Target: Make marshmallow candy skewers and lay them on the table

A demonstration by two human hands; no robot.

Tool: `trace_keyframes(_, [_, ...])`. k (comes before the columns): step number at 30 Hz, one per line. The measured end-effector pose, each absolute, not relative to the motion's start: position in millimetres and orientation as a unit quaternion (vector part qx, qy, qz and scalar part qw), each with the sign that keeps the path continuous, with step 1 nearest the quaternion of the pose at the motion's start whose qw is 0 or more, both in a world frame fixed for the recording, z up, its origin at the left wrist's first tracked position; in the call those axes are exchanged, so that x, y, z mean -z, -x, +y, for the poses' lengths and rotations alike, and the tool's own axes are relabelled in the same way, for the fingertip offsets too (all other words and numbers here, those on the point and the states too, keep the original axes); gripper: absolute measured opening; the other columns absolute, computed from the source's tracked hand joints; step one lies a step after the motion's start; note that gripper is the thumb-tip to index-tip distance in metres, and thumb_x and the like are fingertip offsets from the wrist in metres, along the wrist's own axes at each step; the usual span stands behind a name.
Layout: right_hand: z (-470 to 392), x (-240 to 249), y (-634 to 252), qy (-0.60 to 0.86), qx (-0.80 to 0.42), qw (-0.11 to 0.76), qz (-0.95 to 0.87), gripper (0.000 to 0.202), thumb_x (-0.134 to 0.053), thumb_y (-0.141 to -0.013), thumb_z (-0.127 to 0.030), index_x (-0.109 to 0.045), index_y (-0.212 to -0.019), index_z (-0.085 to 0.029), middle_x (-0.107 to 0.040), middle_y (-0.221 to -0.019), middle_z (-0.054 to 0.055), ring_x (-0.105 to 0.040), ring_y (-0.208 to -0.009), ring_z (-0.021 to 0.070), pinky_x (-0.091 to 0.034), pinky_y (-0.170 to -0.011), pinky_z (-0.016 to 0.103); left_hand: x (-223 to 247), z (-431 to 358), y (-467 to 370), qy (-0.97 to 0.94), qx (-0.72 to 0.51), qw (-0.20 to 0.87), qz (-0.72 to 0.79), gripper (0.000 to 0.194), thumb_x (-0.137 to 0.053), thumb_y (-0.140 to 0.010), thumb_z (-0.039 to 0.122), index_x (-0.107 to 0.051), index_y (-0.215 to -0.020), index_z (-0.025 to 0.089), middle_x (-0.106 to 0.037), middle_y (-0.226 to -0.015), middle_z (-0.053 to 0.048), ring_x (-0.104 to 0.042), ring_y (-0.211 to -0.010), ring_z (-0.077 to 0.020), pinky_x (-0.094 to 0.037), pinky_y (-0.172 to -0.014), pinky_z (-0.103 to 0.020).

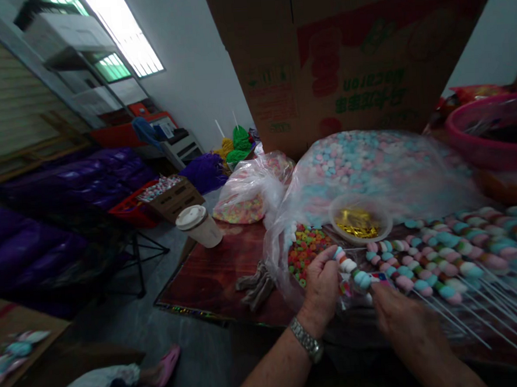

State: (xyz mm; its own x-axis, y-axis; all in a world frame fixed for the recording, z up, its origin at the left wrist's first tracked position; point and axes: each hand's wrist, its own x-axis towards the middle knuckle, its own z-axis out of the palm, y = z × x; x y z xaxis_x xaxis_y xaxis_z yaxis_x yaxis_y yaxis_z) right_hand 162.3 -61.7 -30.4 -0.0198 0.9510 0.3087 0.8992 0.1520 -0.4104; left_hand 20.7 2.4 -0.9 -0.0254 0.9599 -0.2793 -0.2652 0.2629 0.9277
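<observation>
A short skewer of candies (348, 268), white, pink and blue, slants between my hands over the table's front edge. My left hand (323, 283), with a metal watch at the wrist, is closed round its upper end, thumb and index finger pinching the top. At its lower blue end my right hand (401, 310) is closed and somewhat blurred; the stick inside it is hidden. Just behind lies a bag of colourful ring candies (308, 249). A clear bowl (385, 226) holds gold ties. Rows of finished candy skewers (446, 252) with white sticks lie to the right.
Large bags of marshmallows (357, 158) lie before a tall cardboard box (320, 55). A lidded cup (206, 230) and grey gloves (257, 284) are on the table (211, 278). A pink basin (491, 127) stands at the right. A person's foot in a pink shoe (168, 365) shows lower left.
</observation>
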Motion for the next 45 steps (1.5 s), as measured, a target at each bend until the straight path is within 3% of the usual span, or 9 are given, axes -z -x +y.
trace_keyframes(3, [-57,32,-188,0.644,-0.26,0.41,-0.591,0.023,-0.049,-0.082,-0.034,-0.066,-0.08,-0.019,-0.069,-0.075,0.005,-0.064,-0.069,0.0202,-0.047,-0.057,0.026,-16,9,-9,-0.333,-0.531,0.592,0.506,0.054,-0.063,-0.07,0.032,-0.052,-0.121,0.018,-0.057,-0.065,0.005,-0.038,-0.042,-0.0042,-0.03,-0.042,-0.016])
trace_keyframes(6, [-61,25,-203,0.606,-0.478,0.506,-0.384,0.025,-0.065,-0.073,-0.044,-0.063,-0.077,-0.019,-0.058,-0.057,-0.002,-0.056,-0.052,0.0138,-0.042,-0.045,0.021,-33,10,-2,-0.362,-0.514,0.601,0.495,0.039,-0.066,-0.069,0.04,-0.06,-0.1,0.016,-0.061,-0.073,0.001,-0.043,-0.046,-0.0042,-0.034,-0.044,-0.016])
trace_keyframes(11, [-60,-3,-181,0.434,-0.675,0.557,-0.213,0.043,-0.073,-0.063,-0.054,-0.06,-0.083,-0.018,-0.04,-0.047,-0.011,-0.018,-0.035,0.0013,-0.017,-0.034,0.015,-40,-4,-11,-0.452,-0.433,0.639,0.447,0.024,-0.074,-0.061,0.03,-0.057,-0.065,0.014,-0.052,-0.056,0.004,-0.045,-0.049,-0.0063,-0.035,-0.047,-0.017])
trace_keyframes(15, [-54,-9,-168,0.387,-0.737,0.511,-0.215,0.044,-0.072,-0.063,-0.056,-0.053,-0.072,-0.018,-0.03,-0.042,-0.013,-0.014,-0.035,0.0015,-0.013,-0.034,0.015,-37,-9,-13,-0.56,-0.404,0.586,0.423,0.028,-0.073,-0.064,0.03,-0.051,-0.057,0.014,-0.047,-0.055,0.005,-0.043,-0.051,-0.0068,-0.035,-0.05,-0.018])
trace_keyframes(20, [-53,6,-166,0.469,-0.655,0.546,-0.232,0.037,-0.077,-0.063,-0.044,-0.053,-0.072,-0.018,-0.038,-0.045,-0.01,-0.026,-0.036,0.0036,-0.02,-0.036,0.017,-30,-12,-5,-0.621,-0.348,0.57,0.41,0.021,-0.068,-0.07,0.032,-0.058,-0.07,0.014,-0.052,-0.062,0.002,-0.045,-0.054,-0.0088,-0.035,-0.05,-0.019])
trace_keyframes(24, [-53,9,-166,0.56,-0.517,0.579,-0.29,0.036,-0.075,-0.062,-0.048,-0.057,-0.065,-0.017,-0.049,-0.051,-0.004,-0.041,-0.043,0.0083,-0.032,-0.039,0.02,-23,-14,-3,-0.698,-0.335,0.453,0.442,0.017,-0.063,-0.074,0.03,-0.059,-0.066,0.015,-0.053,-0.061,0.001,-0.047,-0.057,-0.0106,-0.036,-0.055,-0.02])
trace_keyframes(31, [-80,-14,-236,0.595,-0.318,0.474,-0.565,0.018,-0.057,-0.081,-0.035,-0.068,-0.084,-0.021,-0.069,-0.079,0.003,-0.064,-0.07,0.019,-0.053,-0.057,0.024,-25,-1,23,-0.718,-0.351,0.446,0.402,0.03,-0.049,-0.087,0.038,-0.064,-0.074,0.014,-0.06,-0.07,-0.003,-0.055,-0.067,-0.015,-0.043,-0.064,-0.024])
trace_keyframes(36, [-94,-28,-274,0.55,-0.037,0.446,-0.705,0.019,-0.057,-0.081,-0.024,-0.068,-0.096,-0.028,-0.072,-0.091,0.001,-0.068,-0.079,0.0207,-0.056,-0.072,0.028,-30,6,35,-0.745,-0.337,0.45,0.359,0.032,-0.049,-0.088,0.04,-0.068,-0.084,0.016,-0.065,-0.08,-0.006,-0.058,-0.077,-0.0183,-0.044,-0.075,-0.028])
trace_keyframes(45, [-92,-38,-284,0.471,0.07,0.327,-0.816,0.034,-0.049,-0.079,-0.014,-0.064,-0.107,-0.027,-0.072,-0.092,0.001,-0.068,-0.079,0.0175,-0.055,-0.069,0.024,-40,14,28,-0.811,-0.308,0.355,0.347,0.026,-0.046,-0.09,0.032,-0.068,-0.088,0.018,-0.069,-0.081,-0.005,-0.058,-0.076,-0.0179,-0.042,-0.078,-0.03])
